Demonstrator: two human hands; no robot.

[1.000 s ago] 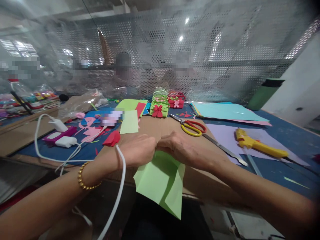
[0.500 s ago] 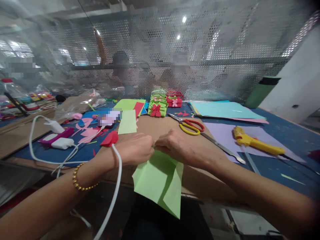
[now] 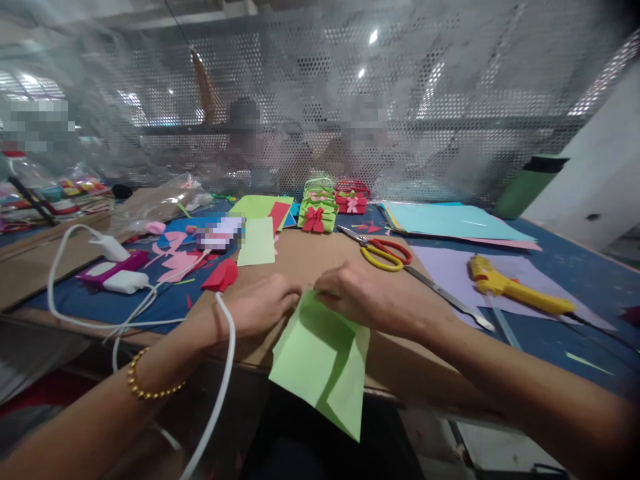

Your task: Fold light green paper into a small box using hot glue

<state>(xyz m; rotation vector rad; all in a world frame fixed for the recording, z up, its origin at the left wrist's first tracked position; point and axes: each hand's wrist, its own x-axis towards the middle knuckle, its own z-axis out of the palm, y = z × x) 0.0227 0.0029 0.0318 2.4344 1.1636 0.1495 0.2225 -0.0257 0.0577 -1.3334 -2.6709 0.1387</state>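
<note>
A light green sheet of paper with fold creases hangs over the near edge of a brown cardboard mat. My left hand is closed on the sheet's upper left edge, and a white cable is draped over that wrist. My right hand pinches the sheet's top edge right beside it. The fingertips of both hands nearly touch at the paper's top.
Red and yellow scissors, a metal blade and a yellow glue gun lie to the right. Small green and red paper baskets stand behind. Coloured sheets, paper scraps and chargers surround them. Other people sit beyond a perforated screen.
My left hand has slid slightly left and down along the paper's edge. The top of the sheet now shows more between my hands. The right hand has barely moved.
</note>
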